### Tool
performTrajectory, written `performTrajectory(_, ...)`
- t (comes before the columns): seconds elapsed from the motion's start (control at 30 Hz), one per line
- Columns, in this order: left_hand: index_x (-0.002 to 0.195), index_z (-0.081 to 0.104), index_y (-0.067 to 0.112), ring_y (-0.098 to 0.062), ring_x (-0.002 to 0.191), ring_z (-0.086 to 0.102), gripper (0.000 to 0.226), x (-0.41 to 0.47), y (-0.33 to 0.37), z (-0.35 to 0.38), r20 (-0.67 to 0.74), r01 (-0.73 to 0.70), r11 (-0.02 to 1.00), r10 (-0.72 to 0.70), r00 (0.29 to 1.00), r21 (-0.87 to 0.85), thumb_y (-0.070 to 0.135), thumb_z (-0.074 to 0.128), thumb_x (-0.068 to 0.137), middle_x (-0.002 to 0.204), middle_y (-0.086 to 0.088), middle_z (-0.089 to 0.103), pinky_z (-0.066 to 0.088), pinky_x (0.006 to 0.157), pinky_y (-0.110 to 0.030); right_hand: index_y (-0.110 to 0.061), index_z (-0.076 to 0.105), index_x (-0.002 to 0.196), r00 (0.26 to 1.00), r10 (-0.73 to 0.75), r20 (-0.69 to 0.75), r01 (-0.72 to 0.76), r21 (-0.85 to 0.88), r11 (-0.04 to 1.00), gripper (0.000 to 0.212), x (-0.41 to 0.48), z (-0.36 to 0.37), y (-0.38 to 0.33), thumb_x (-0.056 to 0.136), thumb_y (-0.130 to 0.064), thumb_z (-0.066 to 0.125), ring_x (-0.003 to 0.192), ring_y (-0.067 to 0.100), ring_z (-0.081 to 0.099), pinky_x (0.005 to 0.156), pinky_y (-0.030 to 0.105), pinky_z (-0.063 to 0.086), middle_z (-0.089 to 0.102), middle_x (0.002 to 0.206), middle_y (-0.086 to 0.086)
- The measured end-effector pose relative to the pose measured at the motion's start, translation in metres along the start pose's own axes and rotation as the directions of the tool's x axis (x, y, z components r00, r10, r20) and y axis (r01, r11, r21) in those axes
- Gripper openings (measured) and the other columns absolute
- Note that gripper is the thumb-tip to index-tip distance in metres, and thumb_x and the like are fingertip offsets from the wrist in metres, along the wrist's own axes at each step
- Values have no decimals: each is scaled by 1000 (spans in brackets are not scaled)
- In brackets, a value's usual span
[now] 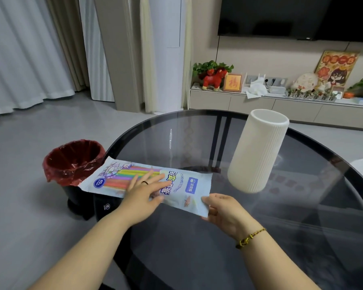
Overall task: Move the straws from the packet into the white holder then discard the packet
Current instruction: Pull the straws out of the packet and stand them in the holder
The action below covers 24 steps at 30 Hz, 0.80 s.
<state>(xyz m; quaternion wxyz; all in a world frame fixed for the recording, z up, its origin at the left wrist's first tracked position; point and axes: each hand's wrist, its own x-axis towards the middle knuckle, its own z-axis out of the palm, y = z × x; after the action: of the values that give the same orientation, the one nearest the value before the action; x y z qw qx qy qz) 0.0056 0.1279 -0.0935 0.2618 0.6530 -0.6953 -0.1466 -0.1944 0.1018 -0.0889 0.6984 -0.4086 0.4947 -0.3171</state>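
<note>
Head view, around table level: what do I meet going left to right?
bin → packet → holder. The left hand and right hand overlap the packet, so they are left out.

Soft even indoor light, glare on the glass table (197, 143), edges bowed.

head camera looks forward and down, close over table (197, 243).

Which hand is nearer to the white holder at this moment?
Right. The right hand grips the end of the packet, just in front of the white holder; the left hand rests flat on the packet, farther to the left.
</note>
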Motion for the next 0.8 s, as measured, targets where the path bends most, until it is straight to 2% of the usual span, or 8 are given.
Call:
performTrajectory(0.13,111,62,23,-14,133,28,33,-7,23,3,-174,-35,999,36,984,8,6,49,85,137,6,47,11,108,-21,-11,48,64,999,-44,8,44,30,999,24,-12,7,10,87,-1,49,47,12,63,49,21,52,68,64,7)
performTrajectory(0.27,100,67,27,-6,119,44,25,-31,55,15,-155,-65,994,51,987,-88,35,61,78,120,15,58,31,91,-17,-13,43,59,997,-74,13,73,91,993,29,-20,25,18,85,-2,52,39,7,55,58,25,49,57,40,-6)
performTrajectory(0.37,111,60,31,1,123,37,37,-39,61,20,-134,-75,997,77,988,25,43,61,76,126,18,55,31,91,-16,-13,42,55,996,-90,-7,90,78,993,32,-25,33,19,81,1,53,41,9,48,51,22,47,49,44,-1)
performTrajectory(0.47,114,59,25,-1,125,37,33,-40,57,19,-167,-87,994,97,981,65,32,56,82,129,14,54,27,92,-14,-9,49,62,993,-115,36,112,79,990,24,-30,36,18,85,-1,52,48,12,56,60,25,53,56,54,6)
performTrajectory(0.57,111,63,17,-7,123,45,29,-41,54,17,-207,-88,995,97,973,52,23,56,83,126,5,59,27,94,-11,-4,52,68,986,-153,72,148,66,987,19,-31,37,18,87,-3,50,41,5,55,68,27,54,55,38,-6)
performTrajectory(0.63,111,63,16,-6,121,46,30,-42,52,15,-219,-69,997,71,973,21,24,58,82,125,4,60,22,92,-5,0,56,76,983,-171,72,168,51,985,14,-31,39,18,88,-3,49,49,8,58,64,22,55,58,48,1)
performTrajectory(0.73,108,65,16,-5,119,48,29,-42,48,14,-207,-59,998,57,977,-5,25,59,81,123,4,62,27,94,-10,3,57,80,978,-199,59,196,41,980,14,-29,41,19,89,-2,47,68,21,56,67,21,54,56,82,20)
performTrajectory(0.8,103,68,13,-7,115,51,26,-41,48,12,-220,-44,998,34,975,-43,22,62,79,118,1,65,30,93,-11,10,59,88,974,-217,66,215,40,976,19,-29,42,20,90,-2,45,76,26,55,72,24,53,56,91,29)
